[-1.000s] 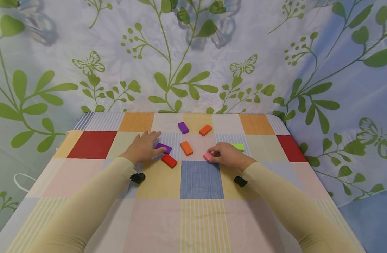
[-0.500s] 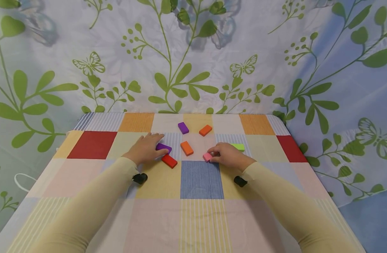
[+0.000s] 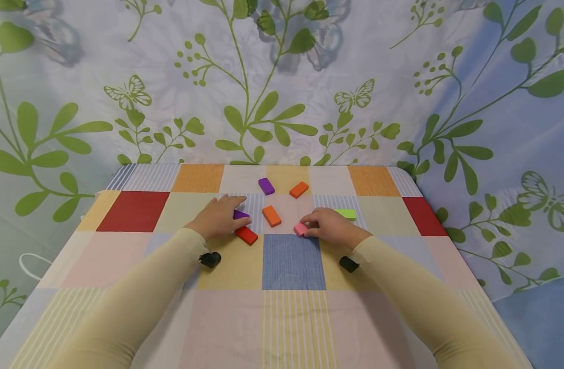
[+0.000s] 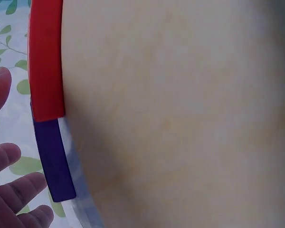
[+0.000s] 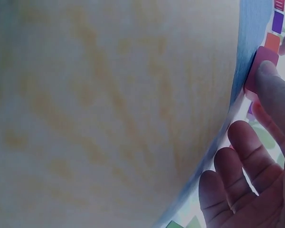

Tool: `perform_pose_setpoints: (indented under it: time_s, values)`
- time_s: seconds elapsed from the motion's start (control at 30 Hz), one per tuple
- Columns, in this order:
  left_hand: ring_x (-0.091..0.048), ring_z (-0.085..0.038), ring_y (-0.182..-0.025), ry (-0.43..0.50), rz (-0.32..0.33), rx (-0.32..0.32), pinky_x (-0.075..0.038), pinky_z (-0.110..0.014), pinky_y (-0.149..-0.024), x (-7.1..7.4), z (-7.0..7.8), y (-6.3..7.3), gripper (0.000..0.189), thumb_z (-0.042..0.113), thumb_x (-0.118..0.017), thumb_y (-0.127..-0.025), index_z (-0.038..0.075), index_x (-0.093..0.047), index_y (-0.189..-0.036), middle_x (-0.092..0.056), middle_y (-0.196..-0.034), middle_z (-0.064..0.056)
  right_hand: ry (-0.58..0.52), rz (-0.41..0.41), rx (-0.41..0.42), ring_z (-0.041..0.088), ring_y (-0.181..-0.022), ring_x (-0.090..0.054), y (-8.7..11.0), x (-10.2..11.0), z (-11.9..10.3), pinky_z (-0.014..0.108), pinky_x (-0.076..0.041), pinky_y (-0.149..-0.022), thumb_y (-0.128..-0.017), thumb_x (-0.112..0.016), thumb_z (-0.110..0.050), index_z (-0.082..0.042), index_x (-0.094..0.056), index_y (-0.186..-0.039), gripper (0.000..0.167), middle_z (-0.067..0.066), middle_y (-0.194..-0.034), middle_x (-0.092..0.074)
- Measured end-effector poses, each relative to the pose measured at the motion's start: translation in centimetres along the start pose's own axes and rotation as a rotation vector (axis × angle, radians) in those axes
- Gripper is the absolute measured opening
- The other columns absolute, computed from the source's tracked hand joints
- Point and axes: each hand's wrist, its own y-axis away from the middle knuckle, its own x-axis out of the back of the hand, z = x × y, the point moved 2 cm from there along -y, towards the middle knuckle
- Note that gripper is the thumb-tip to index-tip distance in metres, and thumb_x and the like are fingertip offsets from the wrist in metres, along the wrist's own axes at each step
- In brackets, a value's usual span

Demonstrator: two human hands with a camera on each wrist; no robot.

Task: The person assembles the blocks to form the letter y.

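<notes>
My left hand [image 3: 217, 216] reaches over a purple block [image 3: 240, 214] with its fingers spread and fairly straight, hiding part of that block. A red block [image 3: 246, 236] lies just in front of the purple one, close to the thumb. In the left wrist view the fingers and thumb stand beside the red block [image 4: 47, 61] and the purple block [image 4: 56, 161], with nothing gripped between them. My right hand [image 3: 335, 226] pinches a small pink block [image 3: 300, 229] at the table surface; the right wrist view has the thumb on the pink block [image 5: 253, 80].
An orange block [image 3: 272, 216] lies between the hands. Farther back are a second purple block [image 3: 266, 186] and another orange block [image 3: 299, 189]. Behind the right hand is a partly covered green block [image 3: 346, 214]. A patchwork cloth [image 3: 293, 261] covers the table, which ends at a leaf-patterned curtain [image 3: 282, 77].
My left hand has moved rightward over the purple block, covering more of it. The right hand has shifted very slightly left with the pink block. The other blocks have stayed put.
</notes>
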Motion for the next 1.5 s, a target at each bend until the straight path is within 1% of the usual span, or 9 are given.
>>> perform_pose_setpoints:
  time_s: [0.3,0.5,0.83,1.07,1.3,1.5]
  values:
    - [-0.025,-0.047,-0.159,0.019,-0.020,0.013,-0.014,-0.065,-0.130,0.0,0.8,0.0,0.078,0.054,-0.066,-0.099,0.016,-0.041,-0.163,-0.042,-0.167,-0.014,0.004,0.009,0.055,0.016,-0.095,-0.058,-0.1,-0.3,-0.3,0.037,-0.053,-0.095,-0.097,-0.077,-0.029,-0.015,-0.074,-0.132,0.038,-0.001,-0.105,-0.071]
    - [-0.026,-0.048,-0.159,0.021,-0.029,0.011,-0.015,-0.065,-0.130,-0.1,0.9,-0.1,0.079,0.055,-0.067,-0.098,0.017,-0.042,-0.162,-0.043,-0.167,-0.014,-0.006,-0.009,0.041,0.016,-0.096,-0.058,-0.4,-0.4,-0.5,0.036,-0.053,-0.095,-0.097,-0.078,-0.029,-0.017,-0.074,-0.134,0.040,-0.002,-0.104,-0.069]
    - [-0.026,-0.047,-0.159,0.017,-0.026,0.010,-0.015,-0.065,-0.130,-0.2,0.9,-0.3,0.078,0.054,-0.067,-0.098,0.017,-0.042,-0.162,-0.043,-0.167,-0.015,0.018,-0.011,0.069,0.014,-0.096,-0.059,-1.0,-0.4,-1.0,0.034,-0.054,-0.094,-0.096,-0.079,-0.030,-0.018,-0.074,-0.133,0.039,-0.003,-0.103,-0.069]
    - [-0.026,-0.045,-0.159,0.003,-0.031,0.008,-0.015,-0.064,-0.130,-0.3,0.9,-0.3,0.077,0.054,-0.065,-0.099,0.017,-0.042,-0.162,-0.043,-0.167,-0.014,0.044,-0.009,0.086,0.015,-0.094,-0.055,-1.1,-0.3,-1.3,0.033,-0.051,-0.091,-0.096,-0.079,-0.030,-0.020,-0.075,-0.133,0.039,-0.002,-0.101,-0.068]
    - [-0.026,-0.042,-0.160,-0.002,-0.045,0.007,-0.014,-0.064,-0.130,-0.4,1.3,-0.3,0.076,0.054,-0.065,-0.099,0.018,-0.042,-0.162,-0.042,-0.168,-0.013,0.015,-0.013,0.090,0.015,-0.093,-0.054,-1.0,-0.1,-1.7,0.033,-0.050,-0.089,-0.095,-0.080,-0.028,-0.020,-0.076,-0.130,0.036,-0.002,-0.100,-0.067]
    - [-0.029,-0.040,-0.159,-0.012,-0.038,-0.004,-0.016,-0.064,-0.130,-0.5,1.4,-0.2,0.073,0.053,-0.065,-0.100,0.017,-0.046,-0.160,-0.045,-0.166,-0.012,0.007,-0.015,0.081,0.015,-0.092,-0.054,-1.0,-0.1,-1.9,0.032,-0.049,-0.088,-0.095,-0.080,-0.027,-0.019,-0.076,-0.132,0.038,-0.001,-0.099,-0.067]
